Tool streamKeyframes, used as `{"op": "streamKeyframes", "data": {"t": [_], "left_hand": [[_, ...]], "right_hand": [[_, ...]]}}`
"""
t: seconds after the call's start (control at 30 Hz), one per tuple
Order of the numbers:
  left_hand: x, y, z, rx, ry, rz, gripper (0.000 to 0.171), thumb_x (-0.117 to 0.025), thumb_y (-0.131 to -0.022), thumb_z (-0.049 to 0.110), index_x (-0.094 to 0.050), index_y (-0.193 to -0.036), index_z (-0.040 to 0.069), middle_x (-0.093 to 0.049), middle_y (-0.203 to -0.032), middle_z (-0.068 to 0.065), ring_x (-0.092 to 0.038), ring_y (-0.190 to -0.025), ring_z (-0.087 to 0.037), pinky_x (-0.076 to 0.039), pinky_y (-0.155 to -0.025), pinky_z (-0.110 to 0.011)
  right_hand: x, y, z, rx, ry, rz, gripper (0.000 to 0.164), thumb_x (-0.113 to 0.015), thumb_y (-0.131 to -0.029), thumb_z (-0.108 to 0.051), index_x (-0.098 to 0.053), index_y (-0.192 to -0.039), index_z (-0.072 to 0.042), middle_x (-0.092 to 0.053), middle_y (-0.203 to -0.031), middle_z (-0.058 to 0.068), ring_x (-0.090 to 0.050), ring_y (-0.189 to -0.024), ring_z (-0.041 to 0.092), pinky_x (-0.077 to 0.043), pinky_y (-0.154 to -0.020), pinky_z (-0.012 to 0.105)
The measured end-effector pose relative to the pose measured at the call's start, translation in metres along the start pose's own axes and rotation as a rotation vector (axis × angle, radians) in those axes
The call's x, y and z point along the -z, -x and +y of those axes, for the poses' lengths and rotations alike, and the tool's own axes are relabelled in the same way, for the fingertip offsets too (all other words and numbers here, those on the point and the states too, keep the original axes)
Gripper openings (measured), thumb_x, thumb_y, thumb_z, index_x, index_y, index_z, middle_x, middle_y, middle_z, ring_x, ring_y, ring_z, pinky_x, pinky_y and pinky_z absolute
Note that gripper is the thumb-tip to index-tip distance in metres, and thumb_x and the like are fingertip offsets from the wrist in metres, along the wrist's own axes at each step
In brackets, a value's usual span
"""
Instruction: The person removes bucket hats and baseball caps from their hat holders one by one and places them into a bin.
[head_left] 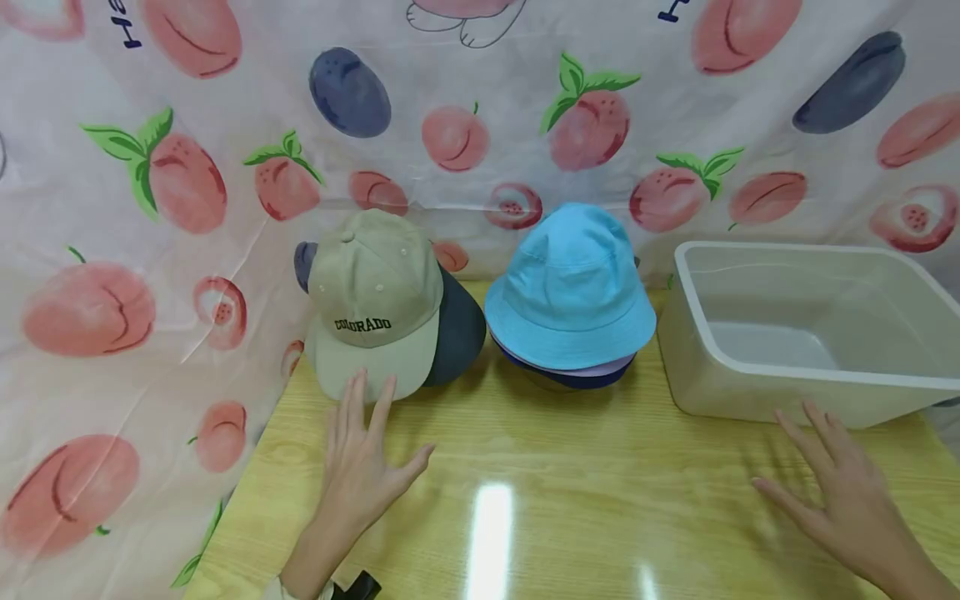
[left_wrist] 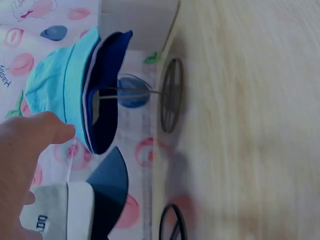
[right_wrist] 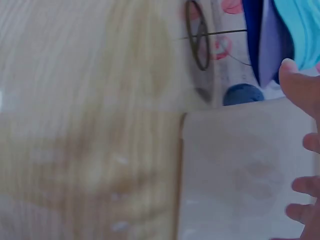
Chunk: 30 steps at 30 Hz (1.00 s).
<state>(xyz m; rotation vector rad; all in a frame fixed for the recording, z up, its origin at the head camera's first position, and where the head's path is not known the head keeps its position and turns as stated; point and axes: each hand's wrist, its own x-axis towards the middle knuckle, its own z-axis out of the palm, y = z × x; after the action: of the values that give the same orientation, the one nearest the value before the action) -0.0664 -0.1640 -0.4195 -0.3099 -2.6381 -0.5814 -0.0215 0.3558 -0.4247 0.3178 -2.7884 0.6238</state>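
A beige baseball cap lettered COLORADO sits over a dark cap at the left. To its right, a light blue bucket hat tops a stack with lilac and navy brims below. In the left wrist view this stack rests on a wire hat stand. My left hand, fingers spread, is nearest the beige cap; its fingertips overlap the brim in the head view, and I cannot tell whether they touch. My right hand is in front of an off-white plastic bin, fingers spread and holding nothing.
The wooden table runs along a hanging cloth printed with peaches. In the left wrist view, part of a black round stand base shows below the caps. The open bin stands at the table's right.
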Motion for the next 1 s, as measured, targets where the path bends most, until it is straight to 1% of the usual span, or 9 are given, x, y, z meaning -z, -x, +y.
{"op": "streamKeyframes", "data": {"t": [0.1, 0.17, 0.23, 0.33, 0.43, 0.53, 0.67, 0.87, 1.0], "left_hand": [[0.0, -0.005, 0.004, -0.038, 0.054, 0.037, 0.092, -0.077, -0.07, 0.044, -0.036, -0.146, 0.014, -0.02, -0.153, -0.02, -0.02, -0.139, -0.038, -0.027, -0.099, -0.065], [0.0, -0.008, 0.007, -0.05, 0.104, 0.04, 0.089, -0.077, -0.071, 0.04, -0.037, -0.146, 0.014, -0.022, -0.152, -0.019, -0.021, -0.139, -0.038, -0.031, -0.097, -0.064], [0.0, -0.012, 0.012, -0.049, 0.157, 0.028, 0.085, -0.077, -0.073, 0.038, -0.038, -0.145, 0.014, -0.023, -0.153, -0.017, -0.021, -0.139, -0.035, -0.034, -0.095, -0.063], [0.0, -0.019, 0.019, -0.051, 0.221, 0.007, 0.081, -0.077, -0.076, 0.036, -0.039, -0.144, 0.014, -0.024, -0.153, -0.015, -0.022, -0.139, -0.031, -0.036, -0.095, -0.06], [0.0, -0.027, 0.025, -0.064, 0.27, 0.009, 0.078, -0.076, -0.077, 0.034, -0.041, -0.143, 0.014, -0.027, -0.152, -0.013, -0.025, -0.138, -0.029, -0.038, -0.094, -0.058], [0.001, -0.036, 0.03, -0.087, 0.313, 0.023, 0.076, -0.077, -0.078, 0.032, -0.042, -0.143, 0.015, -0.03, -0.15, -0.012, -0.028, -0.137, -0.028, -0.038, -0.095, -0.057], [0.002, -0.048, 0.037, -0.14, 0.351, 0.027, 0.074, -0.076, -0.079, 0.028, -0.04, -0.143, 0.017, -0.031, -0.15, -0.011, -0.03, -0.136, -0.027, -0.035, -0.099, -0.054], [0.003, -0.066, 0.051, -0.189, 0.391, 0.006, 0.07, -0.074, -0.081, 0.028, -0.041, -0.142, 0.018, -0.031, -0.15, -0.007, -0.031, -0.135, -0.024, -0.037, -0.1, -0.049], [0.0, -0.077, 0.057, -0.195, 0.41, -0.011, 0.067, -0.073, -0.082, 0.029, -0.043, -0.141, 0.018, -0.032, -0.15, -0.003, -0.031, -0.136, -0.021, -0.036, -0.102, -0.047]], "right_hand": [[0.008, 0.001, -0.003, 0.009, -0.055, 0.059, 0.085, -0.081, -0.073, -0.019, -0.038, -0.146, -0.012, -0.026, -0.15, 0.023, -0.021, -0.133, 0.052, -0.01, -0.096, 0.073], [0.014, 0.003, -0.005, 0.015, -0.058, 0.102, 0.082, -0.083, -0.07, -0.015, -0.045, -0.142, -0.012, -0.036, -0.145, 0.022, -0.029, -0.135, 0.035, -0.024, -0.107, 0.054], [0.02, 0.004, -0.006, 0.033, -0.043, 0.153, 0.08, -0.084, -0.067, -0.012, -0.049, -0.139, -0.011, -0.044, -0.14, 0.017, -0.032, -0.134, 0.014, -0.038, -0.1, 0.026], [0.028, 0.001, -0.006, 0.083, -0.045, 0.24, 0.071, -0.083, -0.071, -0.019, -0.054, -0.133, -0.005, -0.048, -0.135, 0.002, -0.029, -0.123, -0.011, -0.029, -0.083, 0.001], [0.033, -0.005, -0.005, 0.148, -0.081, 0.314, 0.067, -0.074, -0.08, -0.041, -0.056, -0.128, 0.002, -0.043, -0.132, -0.011, -0.031, -0.122, -0.01, -0.026, -0.092, 0.004], [0.038, -0.01, -0.004, 0.197, -0.097, 0.351, 0.08, -0.059, -0.083, -0.061, -0.057, -0.123, 0.009, -0.042, -0.13, -0.013, -0.033, -0.122, -0.007, -0.023, -0.1, 0.009], [0.043, -0.014, 0.001, 0.232, -0.077, 0.413, 0.086, -0.055, -0.082, -0.065, -0.058, -0.119, 0.012, -0.045, -0.129, -0.009, -0.035, -0.12, -0.006, -0.024, -0.102, 0.015], [0.052, -0.017, 0.016, 0.192, -0.064, 0.455, 0.089, -0.054, -0.079, -0.07, -0.058, -0.12, 0.009, -0.044, -0.13, -0.012, -0.033, -0.121, -0.006, -0.021, -0.102, 0.016], [0.059, -0.022, 0.025, 0.151, -0.018, 0.487, 0.092, -0.055, -0.075, -0.074, -0.06, -0.121, 0.005, -0.052, -0.13, 0.005, -0.035, -0.123, -0.003, -0.021, -0.103, 0.018]]}}
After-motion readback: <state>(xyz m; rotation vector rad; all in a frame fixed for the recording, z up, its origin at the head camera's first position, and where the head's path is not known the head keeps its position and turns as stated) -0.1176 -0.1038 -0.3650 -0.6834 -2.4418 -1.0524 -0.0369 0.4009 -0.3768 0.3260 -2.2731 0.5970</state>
